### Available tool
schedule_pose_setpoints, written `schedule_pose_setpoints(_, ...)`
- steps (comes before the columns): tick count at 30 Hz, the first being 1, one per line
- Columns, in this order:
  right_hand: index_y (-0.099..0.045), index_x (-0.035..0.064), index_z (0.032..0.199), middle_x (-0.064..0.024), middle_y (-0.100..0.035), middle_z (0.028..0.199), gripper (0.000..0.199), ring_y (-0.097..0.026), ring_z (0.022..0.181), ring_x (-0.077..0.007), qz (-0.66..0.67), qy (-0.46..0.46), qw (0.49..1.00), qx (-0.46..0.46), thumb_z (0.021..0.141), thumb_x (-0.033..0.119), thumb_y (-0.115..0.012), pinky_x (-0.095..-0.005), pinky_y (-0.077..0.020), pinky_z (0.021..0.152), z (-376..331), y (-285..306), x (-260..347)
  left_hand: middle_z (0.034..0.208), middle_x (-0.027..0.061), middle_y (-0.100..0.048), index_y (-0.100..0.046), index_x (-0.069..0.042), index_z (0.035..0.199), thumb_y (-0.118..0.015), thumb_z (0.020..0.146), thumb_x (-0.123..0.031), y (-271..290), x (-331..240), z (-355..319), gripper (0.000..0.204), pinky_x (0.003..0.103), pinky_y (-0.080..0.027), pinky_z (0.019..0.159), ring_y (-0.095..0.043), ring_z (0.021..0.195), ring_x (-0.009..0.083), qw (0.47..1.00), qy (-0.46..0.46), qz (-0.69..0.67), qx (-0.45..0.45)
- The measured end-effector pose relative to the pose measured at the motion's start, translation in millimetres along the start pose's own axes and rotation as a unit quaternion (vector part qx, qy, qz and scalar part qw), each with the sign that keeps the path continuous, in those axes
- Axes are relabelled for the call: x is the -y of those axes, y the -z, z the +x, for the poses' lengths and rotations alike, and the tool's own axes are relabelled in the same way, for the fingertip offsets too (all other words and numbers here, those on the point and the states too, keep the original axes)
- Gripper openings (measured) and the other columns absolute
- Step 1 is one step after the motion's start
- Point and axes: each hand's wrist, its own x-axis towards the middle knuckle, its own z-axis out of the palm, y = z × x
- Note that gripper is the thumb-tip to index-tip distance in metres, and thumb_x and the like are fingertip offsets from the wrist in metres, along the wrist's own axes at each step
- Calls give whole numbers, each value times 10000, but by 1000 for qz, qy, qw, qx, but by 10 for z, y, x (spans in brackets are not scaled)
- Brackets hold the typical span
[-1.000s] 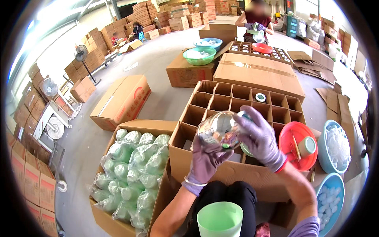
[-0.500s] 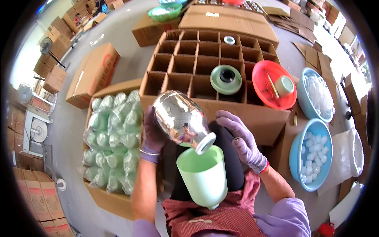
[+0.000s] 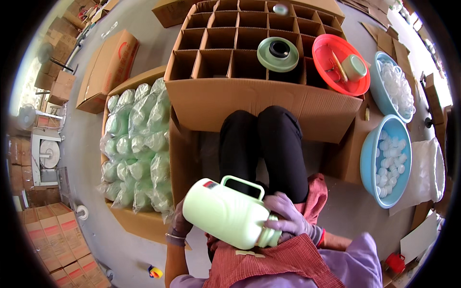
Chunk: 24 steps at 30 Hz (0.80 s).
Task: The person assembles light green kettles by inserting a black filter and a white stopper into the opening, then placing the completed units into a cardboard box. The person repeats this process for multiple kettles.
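A pale green thermos jug (image 3: 223,216) lies tilted on its side above my lap, with its loop handle uppermost and its threaded neck pointing right. At its broad base my left hand (image 3: 180,221) is closed around the jug, its fingers mostly hidden behind it. My right hand (image 3: 287,214) wraps its fingers about the neck end, just below the handle. Both hands wear grey-purple gloves. A small red and dark label marks the jug near the base. Its inside is out of sight.
Ahead stands a divided cardboard box (image 3: 259,103) bearing a green lid-like part (image 3: 269,60) and a red basin (image 3: 319,45). Bagged green pieces fill a box (image 3: 129,230) at left. Blue basins (image 3: 367,165) with white parts sit at right, near a white sack (image 3: 427,173).
The silvered glass liner my left hand held over an open green shell is out of sight. Both hands now hold a green jug lying sideways, lower in view. My right hand has closed.
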Motion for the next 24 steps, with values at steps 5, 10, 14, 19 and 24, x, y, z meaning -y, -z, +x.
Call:
schedule_pose_setpoints(5,-487,-29,1398,-181,-473,1395,705,-459,1327,-313,462,-185,867,-29,931,478,-638,-398,-345,1118,1016,-138,-41,1252,121,-667,-595,-5,1292,-757,804,16,188,402,-90,515,370,-530,960,-644,1142,227,968,-176,178,-11)
schedule_pose_setpoints(10,-332,5,1497,-160,-420,1470,1029,-449,1337,-288,264,-30,962,68,701,324,-900,-394,-343,1128,1401,-124,-282,1226,109,-672,-609,-7,1268,-770,784,23,40,425,57,511,374,-537,951,-652,1114,224,973,-199,101,-55)
schedule_pose_setpoints(14,-327,22,1490,-145,-476,1401,941,-463,1316,-281,346,-107,932,-5,749,251,-859,-386,-365,1110,1420,-145,-209,1206,103,-673,-616,-8,1254,-784,780,-13,-17,463,219,503,371,-539,943,-655,1093,219,991,-119,-19,-58)
schedule_pose_setpoints(19,-332,16,1504,-162,-478,1383,935,-484,1273,-299,197,-36,979,-38,758,250,-844,-389,-380,1091,1506,-80,-215,1181,95,-674,-625,-10,1237,-801,775,-57,-49,433,397,497,368,-541,933,-658,1068,214,971,-19,-225,-72)
schedule_pose_setpoints(24,-423,-29,1423,-215,-452,1360,818,-487,1244,-360,53,33,990,-129,791,300,-825,-455,-399,1066,1051,27,-393,1156,87,-675,-634,-11,1220,-818,769,-101,388,-273,826,495,364,-543,923,-662,1043,208,972,-33,-224,-63)
